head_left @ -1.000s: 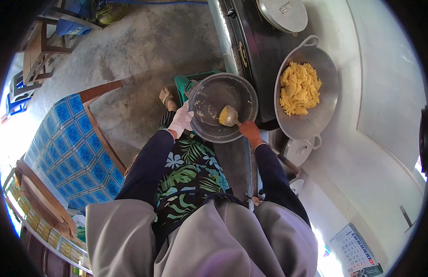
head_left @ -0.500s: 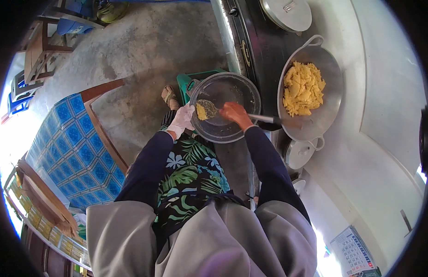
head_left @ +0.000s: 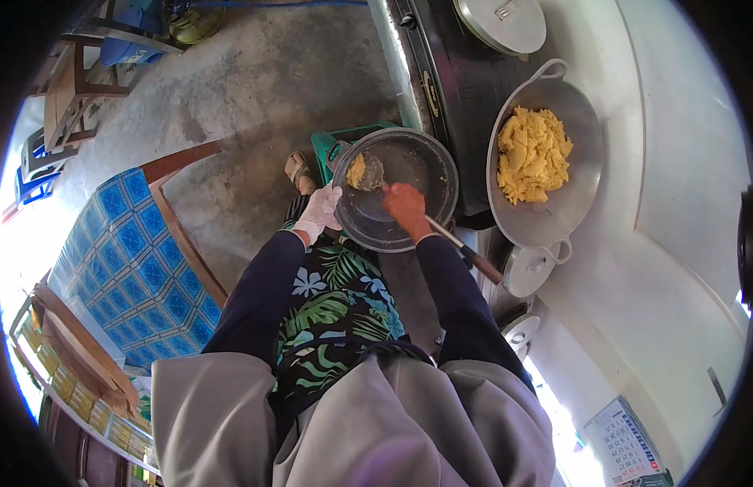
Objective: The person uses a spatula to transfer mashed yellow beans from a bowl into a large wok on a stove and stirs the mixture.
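Observation:
My left hand (head_left: pixel 320 210), in a thin white glove, grips the near left rim of a deep grey metal pot (head_left: pixel 429 162). A green stool or stand (head_left: pixel 324 147) shows beneath that pot. My bare right hand (head_left: pixel 404 209) is closed round the shaft of a long-handled metal spatula (head_left: pixel 466 254) with a brown handle end. Its broad head lies inside the pot on the left, and a small clump of yellow mash (head_left: pixel 356 171) is at the head's left edge. Thin smears mark the pot's inner wall.
A large two-handled wok (head_left: pixel 571 195) holding a heap of yellow mash (head_left: pixel 532 156) stands right of the pot. Behind it are a black stove (head_left: pixel 466 97) and a lidded pot (head_left: pixel 506 20). Another metal lid (head_left: pixel 527 272) is nearer. A blue-clothed table (head_left: pixel 141 260) stands left.
My right hand has shifted slightly nearer me, and the spatula's handle has swung toward me. Its head has moved a little farther and right inside the pot. My left hand stays on the rim.

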A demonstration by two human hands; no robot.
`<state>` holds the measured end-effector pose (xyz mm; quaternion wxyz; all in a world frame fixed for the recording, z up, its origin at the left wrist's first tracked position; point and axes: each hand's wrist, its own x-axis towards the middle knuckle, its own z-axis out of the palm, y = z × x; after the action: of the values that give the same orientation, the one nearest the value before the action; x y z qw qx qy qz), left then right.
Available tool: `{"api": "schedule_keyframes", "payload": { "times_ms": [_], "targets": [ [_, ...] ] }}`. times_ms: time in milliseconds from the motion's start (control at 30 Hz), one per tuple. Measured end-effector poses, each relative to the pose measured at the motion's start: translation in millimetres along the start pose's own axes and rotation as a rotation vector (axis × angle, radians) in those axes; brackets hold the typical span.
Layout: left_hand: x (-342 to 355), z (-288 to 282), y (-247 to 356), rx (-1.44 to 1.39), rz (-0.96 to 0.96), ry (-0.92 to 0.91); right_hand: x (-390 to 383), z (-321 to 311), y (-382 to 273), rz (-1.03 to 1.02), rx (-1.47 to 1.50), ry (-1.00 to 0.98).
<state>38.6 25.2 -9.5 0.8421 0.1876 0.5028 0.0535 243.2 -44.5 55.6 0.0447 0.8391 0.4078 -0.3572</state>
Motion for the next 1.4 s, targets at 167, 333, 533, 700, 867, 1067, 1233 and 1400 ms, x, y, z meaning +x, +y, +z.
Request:
{"api": "schedule_keyframes", "payload": {
  "times_ms": [167,333,533,700,867,1067,1233,1400],
  "targets": [
    [-11.8,18.2,14.7,0.030,-0.066,-0.089,-27.8,-3.2,6.7,-0.170,-0.091,-0.025],
    [15.0,-12.9,-9.8,0.432,0.090,-0.008,-23.8,-13.5,30.9,-0.136,-0.128,-0.241],
    [2.8,0.1,4.4,0.164,-0.015,-0.053,-20.6,-24.8,75.1,0.121,-0.057,-0.162],
    [-1.5,10.6,14.9,0.203,-0.037,-0.100,-8.7,-6.3,31.9,0.044,-0.026,-0.089],
    [5.5,-19.0,-1.6,0.109,0.090,-0.169,8.2,-7.7,13.4,-0.112,-0.081,-0.163],
    [2.7,-3.4,3.7,-0.089,-0.066,-0.004,-7.0,-16.2,33.8,-0.297,-0.173,-0.187],
    [3.0,-8.9,1.3,0.178,0.116,-0.171,-23.8,-37.0,67.4,-0.311,-0.285,-0.152],
    [10.2,-2.7,3.4,0.120,-0.026,-0.116,-3.0,-49.5,68.8,-0.345,-0.443,0.047]
  ]
}}
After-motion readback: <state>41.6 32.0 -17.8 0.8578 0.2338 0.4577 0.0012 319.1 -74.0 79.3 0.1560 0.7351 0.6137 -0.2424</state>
